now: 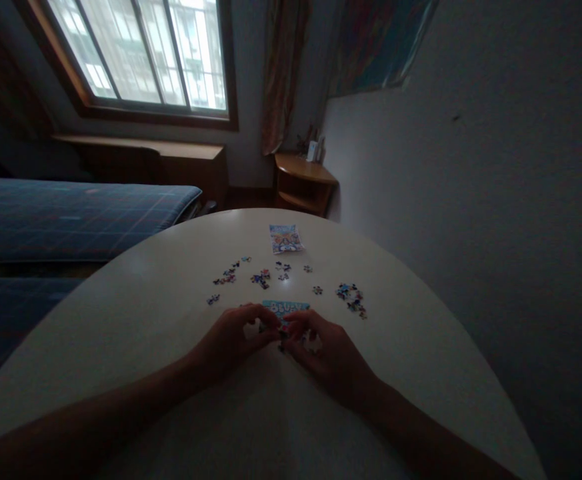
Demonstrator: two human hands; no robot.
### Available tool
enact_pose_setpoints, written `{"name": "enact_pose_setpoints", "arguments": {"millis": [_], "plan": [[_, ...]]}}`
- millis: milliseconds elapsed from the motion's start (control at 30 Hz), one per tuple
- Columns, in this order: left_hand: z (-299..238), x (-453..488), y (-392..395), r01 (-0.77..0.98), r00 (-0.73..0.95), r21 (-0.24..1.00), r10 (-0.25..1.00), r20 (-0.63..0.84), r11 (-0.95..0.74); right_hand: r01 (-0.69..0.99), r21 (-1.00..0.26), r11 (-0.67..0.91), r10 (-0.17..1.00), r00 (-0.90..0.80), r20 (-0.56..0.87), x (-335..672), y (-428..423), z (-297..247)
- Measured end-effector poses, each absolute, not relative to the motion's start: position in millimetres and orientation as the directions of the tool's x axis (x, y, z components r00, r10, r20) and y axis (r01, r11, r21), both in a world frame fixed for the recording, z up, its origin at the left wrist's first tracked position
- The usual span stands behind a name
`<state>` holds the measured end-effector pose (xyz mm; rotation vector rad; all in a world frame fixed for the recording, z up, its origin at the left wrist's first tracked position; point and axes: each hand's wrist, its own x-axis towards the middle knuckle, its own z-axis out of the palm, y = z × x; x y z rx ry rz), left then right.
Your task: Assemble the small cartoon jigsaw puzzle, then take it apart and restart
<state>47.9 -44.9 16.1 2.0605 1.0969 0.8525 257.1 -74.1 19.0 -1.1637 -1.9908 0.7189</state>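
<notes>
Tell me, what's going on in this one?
A person's left hand and right hand meet over a partly joined jigsaw puzzle on a white table; whether they grip a piece is too dark to tell. Other jigsaw pieces lie scattered beyond and to the right, with a printed picture farther back.

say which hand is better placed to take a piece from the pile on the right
Probably the right hand: the pile lies ahead and right of its fingertips, while the left hand would have to reach across. Both are at the puzzle; any grip is unclear.
</notes>
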Motion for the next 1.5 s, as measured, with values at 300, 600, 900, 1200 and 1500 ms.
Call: {"name": "enact_pose_setpoints", "arguments": {"millis": [300,600,900,1200,1500], "plan": [[11.5,44.2,-51.3,0.367,0.745,0.483,0.562,0.358,-0.795,0.54,-0.775,0.329,0.942,-0.247,0.227,279.7,-61.0,31.2],[12.4,40.6,-52.9,0.356,0.899,0.332,0.417,0.132,-0.873,0.603,-0.788,0.129,0.976,-0.218,-0.007,304.4,-50.1,33.7],[11.9,39.8,-53.8,0.341,0.891,0.352,0.42,0.175,-0.871,0.607,-0.787,0.109,0.949,-0.3,-0.1,299.3,-56.6,24.8],[11.6,40.0,-51.4,0.346,0.911,0.276,0.392,0.129,-0.896,0.753,-0.635,0.173,0.951,-0.295,-0.09,294.8,-60.0,37.7],[11.3,40.0,-52.1,0.341,0.906,0.29,0.395,0.152,-0.894,0.739,-0.594,0.317,0.93,-0.365,0.041,294.6,-61.9,31.5]]}}
